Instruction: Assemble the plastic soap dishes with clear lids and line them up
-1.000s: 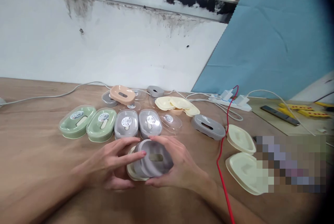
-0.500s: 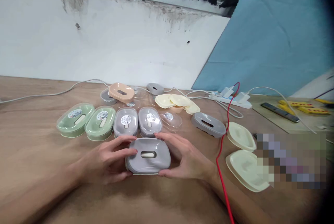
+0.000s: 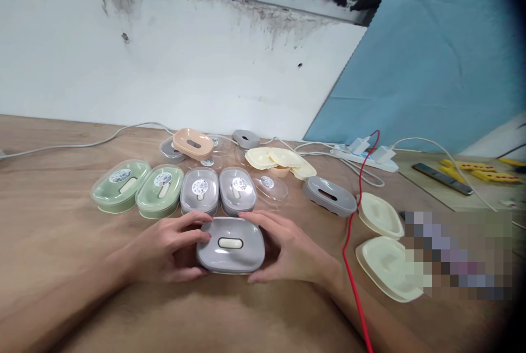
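A grey oval soap dish [image 3: 230, 261] rests on the table in front of me, with a cream insert [image 3: 230, 243] filling the slot in its top. My left hand [image 3: 170, 249] grips its left end, thumb low at the near side and fingers on the rim and top. Around the right end curls my right hand [image 3: 283, 249], its fingertips at the far rim and thumb at the near corner. Just beyond stand two grey soap dishes [image 3: 199, 204] under clear lids with round stickers. Left of them are two green soap dishes [image 3: 158, 205], lidded the same way.
A peach tray [image 3: 193, 142], loose clear lids [image 3: 271, 191] and cream plates [image 3: 287, 158] lie at the back. To the right are a grey slotted tray [image 3: 329, 195], pale bases [image 3: 380, 216], a red cable [image 3: 349, 265] and a power strip [image 3: 370, 162].
The cream insert now sits higher and fills the slot, where a dark gap showed before. The soap dish has shifted slightly left, with both hands still around it.
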Motion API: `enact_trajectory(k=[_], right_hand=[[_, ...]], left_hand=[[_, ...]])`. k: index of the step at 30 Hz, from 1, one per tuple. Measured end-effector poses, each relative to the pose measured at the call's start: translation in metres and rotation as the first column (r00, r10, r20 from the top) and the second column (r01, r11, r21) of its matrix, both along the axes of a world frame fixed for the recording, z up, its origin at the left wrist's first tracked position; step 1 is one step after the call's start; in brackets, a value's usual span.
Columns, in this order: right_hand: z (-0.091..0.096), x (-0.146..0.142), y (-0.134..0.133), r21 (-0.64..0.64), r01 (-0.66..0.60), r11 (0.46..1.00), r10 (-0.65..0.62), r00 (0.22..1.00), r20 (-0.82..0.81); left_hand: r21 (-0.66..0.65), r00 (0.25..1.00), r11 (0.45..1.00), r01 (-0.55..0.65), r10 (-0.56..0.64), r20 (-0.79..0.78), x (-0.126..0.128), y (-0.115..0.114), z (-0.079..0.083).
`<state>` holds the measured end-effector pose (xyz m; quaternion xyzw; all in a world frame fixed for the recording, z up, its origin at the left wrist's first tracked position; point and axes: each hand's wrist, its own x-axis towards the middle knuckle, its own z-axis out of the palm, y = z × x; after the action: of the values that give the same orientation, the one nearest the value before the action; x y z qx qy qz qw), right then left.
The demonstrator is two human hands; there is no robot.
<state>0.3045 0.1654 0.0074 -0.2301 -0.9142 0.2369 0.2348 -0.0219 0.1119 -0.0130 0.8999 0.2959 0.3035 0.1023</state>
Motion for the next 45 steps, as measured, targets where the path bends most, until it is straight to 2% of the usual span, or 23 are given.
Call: enact_trajectory(k=[3,5,7,9,11,14,17,19,21,24,26,27,29,32,34,36,39,42,45], right_hand=[[-0.001,0.003,0.005,0.039,-0.001,0.999,0.005,0.995,-0.102],[-0.003,0.006,0.011,0.083,0.123,0.989,-0.107,0.979,-0.173],[-0.008,0.012,0.02,0.151,0.312,0.938,-0.283,0.941,-0.186],[-0.014,0.019,0.031,0.222,0.44,0.87,-0.423,0.898,-0.124],[-0.021,0.027,0.043,0.265,0.485,0.833,-0.5,0.866,-0.012],[-0.028,0.036,0.057,0.266,0.52,0.811,-0.568,0.809,0.149],[-0.028,0.037,0.062,0.235,0.561,0.794,-0.602,0.778,0.179],[-0.023,0.036,0.061,0.207,0.601,0.772,-0.629,0.768,0.116],[-0.016,0.038,0.058,0.174,0.665,0.726,-0.678,0.735,0.017],[-0.005,0.046,0.052,0.071,0.778,0.624,-0.756,0.625,-0.195],[0.001,0.054,0.049,-0.045,0.798,0.601,-0.756,0.55,-0.354],[0.004,0.056,0.047,-0.094,0.779,0.62,-0.732,0.531,-0.427],[0.009,0.056,0.041,-0.112,0.686,0.719,-0.63,0.577,-0.52],[0.011,0.042,0.028,0.013,0.433,0.901,-0.372,0.789,-0.489],[0.008,0.026,0.018,0.083,0.228,0.97,-0.171,0.885,-0.433],[0.004,0.01,0.009,0.096,0.085,0.992,-0.04,0.916,-0.398],[-0.003,-0.005,0.004,0.069,-0.018,0.997,0.04,0.942,-0.332],[-0.005,-0.006,0.004,0.04,-0.043,0.998,0.052,0.966,-0.252],[-0.005,-0.002,0.004,0.001,-0.023,1.0,0.023,0.985,-0.172]], left_hand=[[0.03,1.0,0.999,-0.023,0.023,-0.005,0.001,0.0,-0.001],[0.049,0.999,0.998,-0.038,0.038,-0.002,0.001,-0.001,-0.003],[0.062,0.999,0.997,-0.05,0.05,0.001,0.0,-0.001,-0.005],[0.077,0.998,0.995,-0.055,0.055,0.007,0.0,0.0,-0.006],[0.101,0.998,0.993,-0.061,0.06,0.007,0.0,0.0,-0.005],[0.139,0.996,0.987,-0.082,0.084,-0.01,0.0,0.001,-0.003],[0.155,0.995,0.983,-0.094,0.099,-0.024,0.0,0.0,0.0],[0.143,0.995,0.986,-0.09,0.095,-0.032,0.0,0.0,0.001],[0.118,0.996,0.99,-0.075,0.081,-0.04,-0.001,-0.001,0.002],[0.09,0.997,0.994,-0.06,0.064,-0.046,-0.003,0.0,0.004],[0.086,0.997,0.995,-0.058,0.062,-0.048,-0.003,0.0,0.005],[0.09,0.997,0.994,-0.058,0.062,-0.042,-0.002,0.001,0.005],[0.106,0.998,0.992,-0.066,0.068,-0.011,-0.001,0.001,0.005],[0.1,0.993,0.99,-0.103,0.096,0.073,0.001,0.002,0.004],[0.07,0.988,0.991,-0.115,0.107,0.112,0.001,0.003,0.005],[0.052,0.987,0.992,-0.115,0.108,0.12,0.002,0.004,0.006],[0.081,0.986,0.986,-0.145,0.138,0.089,0.001,0.003,0.008],[0.115,0.984,0.977,-0.177,0.172,0.054,0.001,0.002,0.01],[0.105,0.987,0.982,-0.159,0.158,0.012,0.002,0.001,0.009]])
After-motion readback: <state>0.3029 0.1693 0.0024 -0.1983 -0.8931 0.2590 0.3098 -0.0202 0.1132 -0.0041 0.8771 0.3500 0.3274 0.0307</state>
